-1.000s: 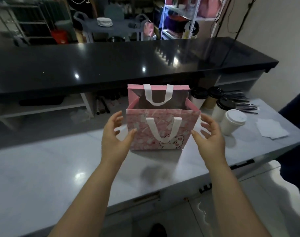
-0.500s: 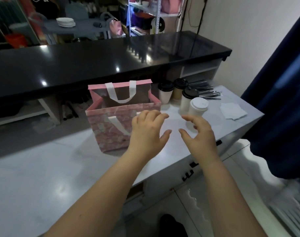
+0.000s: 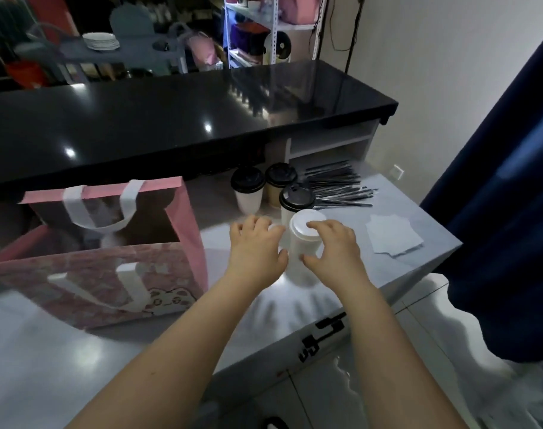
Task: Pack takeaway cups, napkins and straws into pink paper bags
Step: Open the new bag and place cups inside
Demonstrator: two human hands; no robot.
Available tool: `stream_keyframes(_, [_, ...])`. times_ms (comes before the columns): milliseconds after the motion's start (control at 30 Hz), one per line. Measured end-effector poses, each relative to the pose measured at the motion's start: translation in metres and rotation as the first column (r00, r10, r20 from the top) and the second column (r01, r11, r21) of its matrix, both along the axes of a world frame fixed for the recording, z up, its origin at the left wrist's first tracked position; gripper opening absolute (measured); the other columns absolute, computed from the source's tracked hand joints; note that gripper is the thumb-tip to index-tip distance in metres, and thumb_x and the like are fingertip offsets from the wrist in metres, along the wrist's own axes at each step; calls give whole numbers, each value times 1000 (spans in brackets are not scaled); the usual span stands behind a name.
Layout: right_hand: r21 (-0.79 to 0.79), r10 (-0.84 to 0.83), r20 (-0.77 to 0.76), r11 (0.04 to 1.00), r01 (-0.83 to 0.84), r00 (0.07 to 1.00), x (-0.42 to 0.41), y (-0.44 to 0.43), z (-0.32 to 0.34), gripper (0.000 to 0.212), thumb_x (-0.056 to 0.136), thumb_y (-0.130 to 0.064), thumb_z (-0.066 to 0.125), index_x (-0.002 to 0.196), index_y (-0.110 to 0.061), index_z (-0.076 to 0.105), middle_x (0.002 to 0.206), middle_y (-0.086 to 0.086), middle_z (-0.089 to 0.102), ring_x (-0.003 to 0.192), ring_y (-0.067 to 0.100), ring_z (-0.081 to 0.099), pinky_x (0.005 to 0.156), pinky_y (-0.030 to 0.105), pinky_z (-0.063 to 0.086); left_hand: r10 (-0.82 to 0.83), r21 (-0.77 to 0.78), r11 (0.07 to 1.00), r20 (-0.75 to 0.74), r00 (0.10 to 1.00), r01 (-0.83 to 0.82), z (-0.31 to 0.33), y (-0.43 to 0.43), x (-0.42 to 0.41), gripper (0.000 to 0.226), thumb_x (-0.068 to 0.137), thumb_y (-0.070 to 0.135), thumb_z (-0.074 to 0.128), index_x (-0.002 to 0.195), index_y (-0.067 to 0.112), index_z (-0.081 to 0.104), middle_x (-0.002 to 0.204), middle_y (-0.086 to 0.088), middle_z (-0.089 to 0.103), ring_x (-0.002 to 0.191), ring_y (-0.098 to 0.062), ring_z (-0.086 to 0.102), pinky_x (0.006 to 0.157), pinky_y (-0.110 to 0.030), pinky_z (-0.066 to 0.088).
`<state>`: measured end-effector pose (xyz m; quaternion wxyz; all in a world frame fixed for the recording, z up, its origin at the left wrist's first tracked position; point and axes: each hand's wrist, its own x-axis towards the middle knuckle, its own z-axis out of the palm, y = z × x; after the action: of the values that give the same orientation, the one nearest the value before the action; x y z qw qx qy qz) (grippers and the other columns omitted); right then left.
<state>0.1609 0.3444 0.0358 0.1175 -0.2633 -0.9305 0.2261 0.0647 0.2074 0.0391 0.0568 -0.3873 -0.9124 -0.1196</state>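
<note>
Reaching for white-lidded cup (image 3: 298,233), at 3 o'clock of open pink bag (image 3: 109,274). Both hands left bag second ago; left hand (image 3: 258,249), right hand (image 3: 335,246) now flank cup, fingers spread, grip not closed, contact unclear. Judgement: cup pickup likely starting.

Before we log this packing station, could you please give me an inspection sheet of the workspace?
Surface: grey counter, glossy.
Job's things: pink bag stands open at left; white-lidded cup between the hands; three black-lidded cups behind it; straws and napkins to the right.
Clutter: stacked plates on a cart far back.
Hands: left hand and right hand, fingers spread, flank the white-lidded cup; contact unclear.
Cables: dark cable hangs down the back wall.
Surroundings: black bar top, shelf rack, blue curtain at right.
</note>
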Motion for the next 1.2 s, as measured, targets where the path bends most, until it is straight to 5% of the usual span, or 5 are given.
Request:
stream_keyframes(267, [34, 16, 186, 999, -23, 982, -69, 39, -37, 87, 79, -51, 70, 148, -35, 21, 158, 11, 10, 142, 39, 9, 117, 47, 11, 179, -2, 984, 61, 982, -180, -12, 25, -28, 48, 88, 37, 57, 135, 29, 51, 136, 4, 49, 130, -22, 33, 103, -40, 24])
stream_keyframes(433, [95, 69, 87, 992, -77, 994, -69, 29, -44, 79, 81, -45, 68, 147, -29, 28, 151, 8, 24, 128, 32, 29, 103, 40, 32, 227, 7, 974, 47, 973, -227, -3, 31, -42, 47, 87, 35, 58, 133, 27, 53, 134, 3, 50, 129, -24, 34, 102, -40, 24])
stream_keyframes(700, [93, 369, -145, 929, -359, 918, -79, 9, 21, 82, 72, -42, 79, 143, -31, 38, 150, 2, 29, 130, 25, 25, 107, 40, 32, 303, 144, 943, -3, 953, -299, 63, 9, -54, 43, 85, 28, 62, 127, 27, 59, 128, 2, 56, 125, -26, 39, 97, -43, 31])
stream_keyframes(967, [-147, 320, -426, 898, -414, 846, -125, -26, 87, 76, 70, -38, 81, 137, -39, 44, 146, -10, 32, 132, 14, 25, 111, 36, 30, 374, 220, 900, 56, 926, -377, 121, -113, -86, 27, 83, 25, 70, 109, 24, 68, 113, 6, 64, 114, -21, 53, 95, -48, 46])
stream_keyframes(1200, [-113, 238, -575, 925, -364, 783, -157, -97, 131, 75, 69, -36, 82, 135, -35, 47, 142, -8, 37, 131, 17, 29, 110, 44, 32, 338, 218, 892, 257, 905, -395, 123, -225, -111, 28, 79, 29, 77, 100, 43, 64, 105, 21, 58, 98, 0, 54, 81, -26, 46])
